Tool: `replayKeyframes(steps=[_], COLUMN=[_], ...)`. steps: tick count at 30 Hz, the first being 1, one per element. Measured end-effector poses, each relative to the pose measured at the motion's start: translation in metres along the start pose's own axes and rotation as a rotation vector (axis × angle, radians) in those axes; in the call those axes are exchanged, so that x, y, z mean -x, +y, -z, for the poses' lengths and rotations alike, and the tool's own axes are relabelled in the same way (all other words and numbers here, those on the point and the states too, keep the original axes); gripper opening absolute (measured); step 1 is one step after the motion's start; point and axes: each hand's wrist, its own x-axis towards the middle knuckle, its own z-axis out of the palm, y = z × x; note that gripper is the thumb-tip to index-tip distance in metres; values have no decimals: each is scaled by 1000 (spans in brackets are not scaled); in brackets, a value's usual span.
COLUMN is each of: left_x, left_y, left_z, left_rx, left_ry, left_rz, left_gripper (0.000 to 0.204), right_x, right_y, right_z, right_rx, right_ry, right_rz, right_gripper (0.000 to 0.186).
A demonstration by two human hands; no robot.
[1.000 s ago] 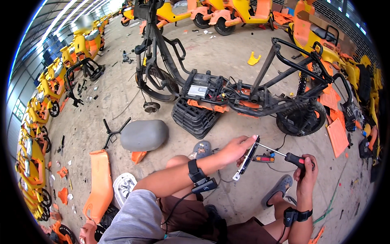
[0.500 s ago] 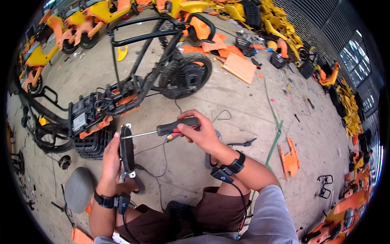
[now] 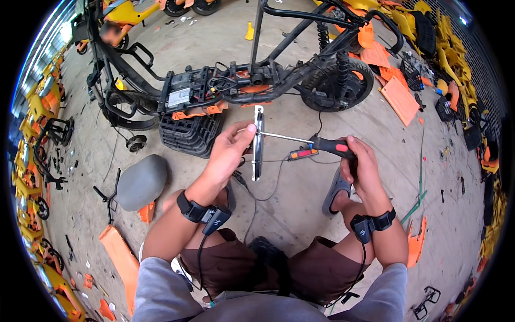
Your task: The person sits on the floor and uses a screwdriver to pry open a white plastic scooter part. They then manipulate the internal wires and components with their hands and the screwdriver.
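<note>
Screwdriver (image 3: 324, 144), metal-shafted with rounded black-red handle (image 3: 331, 145), gripped in right fingers (image 3: 360, 152), slim, silver-edged panel (image 3: 259, 147) held in left fingers (image 3: 244, 138).

Floor's (image 3: 214, 48) just bare grey-brown concrete, pretty scuffed and stained, with faint lines running across it and little white scraps (image 3: 189, 21) near the top — plus a crooked green strip (image 3: 416, 206) lying over on the right. Upper right you've got a dark ribbed wall (image 3: 475, 59) with one small bluish-white bright spot (image 3: 462, 20), and a messy heap of yellow panels (image 3: 449, 51) piled along that side. Upper left is brighter, with a white glare (image 3: 67, 27) near the rim. Yellow scooters (image 3: 33, 177) are parked down the left — a whole long row, curving with the lens.
</note>
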Motion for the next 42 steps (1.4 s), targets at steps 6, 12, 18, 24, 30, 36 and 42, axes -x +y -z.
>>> replayKeyframes(steps=[6, 12, 18, 24, 30, 36, 42], left_x=[-2, 4, 3, -1, 6, 4, 5], left_y=[-1, 4, 2, 1, 6, -2, -1], left_z=[4, 1, -2, 10, 15, 30, 25], left_rx=[-37, -111, 21, -114, -156, -207, -192], left_ry=[-3, 61, 74, 126, 96, 40, 81], left_rz=[-14, -217, 31, -22, -54, -252, -169], left_gripper=[45, 49, 34, 35, 42, 55, 47], right_x=[-5, -25, -28, -21, -19, -27, -31], right_y=[-1, 30, 16, -1, -2, 9, 14], right_z=[4, 21, 7, 6, 5, 5, 0], right_rx=[-154, -373, -233, -50, -68, -150, -176], right_ry=[-8, -68, -17, -79, -128, -101, -106], right_rz=[-163, -420, -225, 102, 68, -193, -233], right_gripper=[39, 34, 35, 30, 29, 32, 39])
